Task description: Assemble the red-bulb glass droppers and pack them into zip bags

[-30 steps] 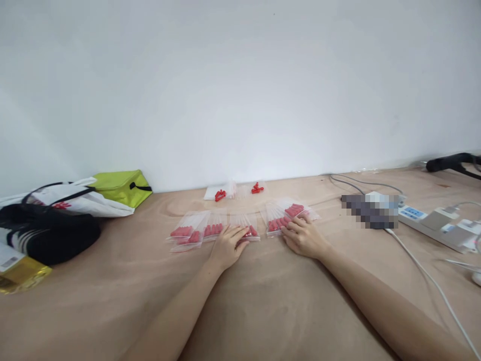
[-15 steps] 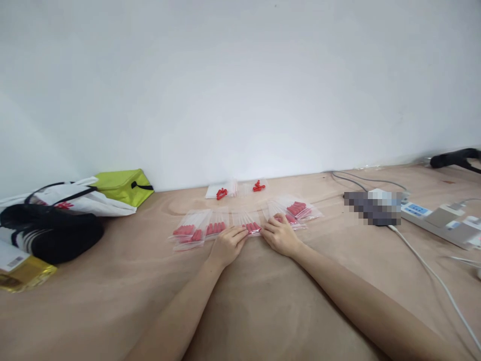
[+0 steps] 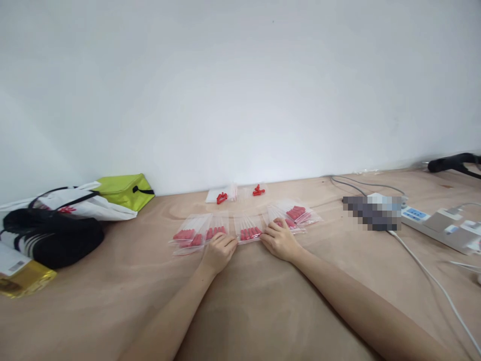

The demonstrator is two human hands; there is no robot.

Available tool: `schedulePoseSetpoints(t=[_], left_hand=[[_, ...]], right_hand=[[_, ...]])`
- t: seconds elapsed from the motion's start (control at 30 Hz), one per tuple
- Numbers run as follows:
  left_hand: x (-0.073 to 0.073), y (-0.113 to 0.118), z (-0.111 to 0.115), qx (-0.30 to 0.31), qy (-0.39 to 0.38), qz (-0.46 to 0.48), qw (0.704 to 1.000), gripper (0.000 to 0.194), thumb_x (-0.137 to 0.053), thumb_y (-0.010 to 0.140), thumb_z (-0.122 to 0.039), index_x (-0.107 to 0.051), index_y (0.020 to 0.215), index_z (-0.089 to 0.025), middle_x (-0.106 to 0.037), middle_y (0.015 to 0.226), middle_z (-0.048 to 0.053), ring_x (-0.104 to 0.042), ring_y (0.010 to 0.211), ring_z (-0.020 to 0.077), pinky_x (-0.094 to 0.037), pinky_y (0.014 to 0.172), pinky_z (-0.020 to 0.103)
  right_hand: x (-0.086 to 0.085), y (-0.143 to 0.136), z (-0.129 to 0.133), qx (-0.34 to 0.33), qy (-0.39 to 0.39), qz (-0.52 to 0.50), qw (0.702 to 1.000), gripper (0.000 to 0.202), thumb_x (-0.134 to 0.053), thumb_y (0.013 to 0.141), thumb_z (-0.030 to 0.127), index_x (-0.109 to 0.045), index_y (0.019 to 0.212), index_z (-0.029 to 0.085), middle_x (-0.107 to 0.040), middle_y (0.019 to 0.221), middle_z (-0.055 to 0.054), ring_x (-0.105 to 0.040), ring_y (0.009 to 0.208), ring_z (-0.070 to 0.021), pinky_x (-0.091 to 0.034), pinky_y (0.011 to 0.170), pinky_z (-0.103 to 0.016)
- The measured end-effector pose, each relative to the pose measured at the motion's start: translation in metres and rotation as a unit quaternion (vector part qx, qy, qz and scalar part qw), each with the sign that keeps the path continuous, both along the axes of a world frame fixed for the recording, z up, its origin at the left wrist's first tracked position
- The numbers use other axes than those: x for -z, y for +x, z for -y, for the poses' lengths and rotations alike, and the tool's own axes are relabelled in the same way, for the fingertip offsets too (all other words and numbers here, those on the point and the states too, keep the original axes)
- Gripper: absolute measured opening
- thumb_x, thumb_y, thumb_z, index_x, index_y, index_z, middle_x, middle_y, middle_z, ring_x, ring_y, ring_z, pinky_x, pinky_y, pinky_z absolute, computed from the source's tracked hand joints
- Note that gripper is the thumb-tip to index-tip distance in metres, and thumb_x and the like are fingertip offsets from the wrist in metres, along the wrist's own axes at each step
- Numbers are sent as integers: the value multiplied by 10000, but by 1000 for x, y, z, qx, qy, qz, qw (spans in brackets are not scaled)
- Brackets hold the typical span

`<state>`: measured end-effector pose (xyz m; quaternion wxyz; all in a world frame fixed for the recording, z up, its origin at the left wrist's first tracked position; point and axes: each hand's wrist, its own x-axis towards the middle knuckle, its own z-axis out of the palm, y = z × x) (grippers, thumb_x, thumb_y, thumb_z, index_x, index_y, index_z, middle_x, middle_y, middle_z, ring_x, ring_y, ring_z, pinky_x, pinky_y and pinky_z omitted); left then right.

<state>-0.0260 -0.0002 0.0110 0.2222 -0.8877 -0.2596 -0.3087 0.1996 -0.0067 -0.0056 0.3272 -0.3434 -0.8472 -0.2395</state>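
Several clear zip bags with red-ended sticks lie in a row on the brown table (image 3: 240,301). The middle bag (image 3: 248,225) lies flat between my hands. My left hand (image 3: 219,250) is at its lower left corner, fingers bent and pressed together, beside the bag (image 3: 217,228) to the left. Curled over the lower right corner, my right hand (image 3: 280,240) partly covers the neighbouring bag (image 3: 289,223). More bags lie at the far left (image 3: 188,233) and far right (image 3: 298,211). What either set of fingertips pinches is too small to tell.
Near the wall are two small bags with red pieces (image 3: 221,197) (image 3: 258,190). At left stand a green box (image 3: 122,190), a white bag (image 3: 101,206), a black cap (image 3: 63,240) and a yellow bottle (image 3: 30,281). Power strip (image 3: 436,228) and cables lie right.
My left hand has moved left, off the red ends in the middle bag, which now show fully. My right hand has hardly moved. The view has tilted slightly up.
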Motion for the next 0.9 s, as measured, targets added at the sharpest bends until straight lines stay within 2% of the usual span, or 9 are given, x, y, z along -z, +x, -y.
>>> schedulePoseSetpoints(t=[0.37,0.9], left_hand=[[-1,4,-1,3,7,8,1000,249,-414,845,-109,-627,726,-159,-678,709,35,-604,633,157,-470,636,301],[-1,8,-6,21,18,-14,1000,273,-399,845,-109,-626,700,-152,-675,696,35,-610,624,152,-475,633,298]], right_hand=[[3,-37,-14,-43,32,34,998,212,-500,814,161,-566,613,167,-553,613,3,-406,700,-132,-245,789,-346],[1,-49,-18,-60,33,53,996,225,-469,830,154,-575,632,169,-559,608,2,-416,681,-133,-253,791,-345]])
